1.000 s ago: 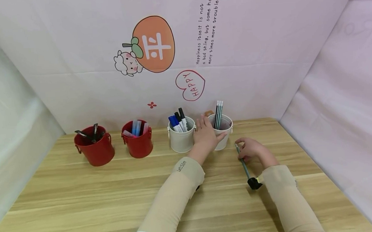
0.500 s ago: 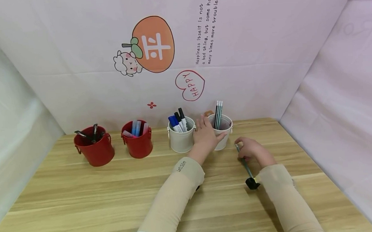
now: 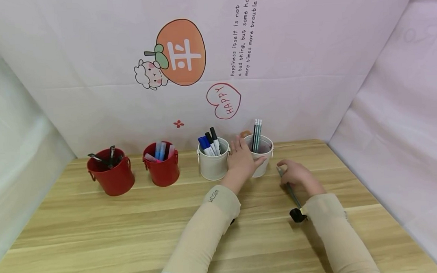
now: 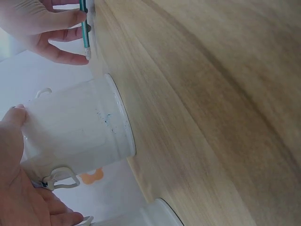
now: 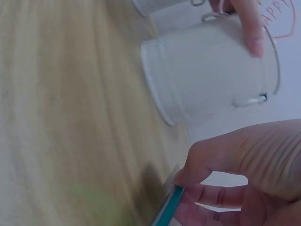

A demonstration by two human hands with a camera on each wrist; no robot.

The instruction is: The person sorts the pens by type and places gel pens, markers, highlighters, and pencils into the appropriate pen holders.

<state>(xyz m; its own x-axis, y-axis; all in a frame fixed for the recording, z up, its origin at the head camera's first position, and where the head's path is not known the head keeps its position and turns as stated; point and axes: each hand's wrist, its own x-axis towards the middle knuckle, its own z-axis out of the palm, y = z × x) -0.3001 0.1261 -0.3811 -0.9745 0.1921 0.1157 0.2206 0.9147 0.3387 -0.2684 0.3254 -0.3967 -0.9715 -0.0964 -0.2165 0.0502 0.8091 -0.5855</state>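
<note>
My right hand (image 3: 297, 176) pinches a green pencil (image 3: 293, 196) above the table, to the right of the rightmost white bucket (image 3: 261, 166). In the right wrist view, thumb and fingers meet on the teal pencil (image 5: 168, 207); its white eraser end (image 4: 88, 54) shows in the left wrist view. My left hand (image 3: 240, 162) rests against that bucket, fingers straight along its left side and thumb stretched across its front near the rim. Several pencils (image 3: 257, 135) with white ends stand upright in the bucket. Their lower ends are hidden.
Another white bucket (image 3: 214, 167) with blue- and black-capped markers (image 3: 209, 143) stands just left of my left hand. Two red buckets, one (image 3: 164, 174) with pastel-coloured pens and one (image 3: 116, 179) with black pens, stand farther left. A printed cloth (image 3: 293, 88) hangs behind the wooden table (image 3: 116, 238).
My right hand and its pencil shift slightly, the pencil's angle changing a little. My left hand and the buckets stay in place.
</note>
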